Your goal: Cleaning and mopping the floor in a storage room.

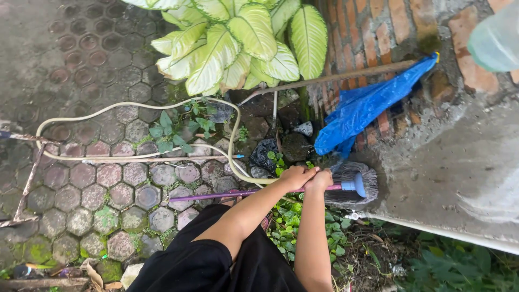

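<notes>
Both my hands grip the thin purple handle [216, 194] of a mop, close to its head. My left hand [294, 176] is wrapped around the shaft, and my right hand [320, 180] touches it on the side nearer the mop's blue socket [357, 184]. The grey mop strands [351, 172] press against the foot of a grey concrete slab [459, 162]. The handle runs left over the hexagonal paving stones [108, 178]. My black clothing [211, 259] fills the bottom centre.
A pale hose [135, 105] loops over the pavers. A plant with big green-and-cream leaves [243, 38] stands by the brick wall [389, 27]. A blue plastic sheet [367, 105] hangs off a long stick [335, 78]. A rusty metal frame [27, 178] lies at left, weeds [292, 221] underfoot.
</notes>
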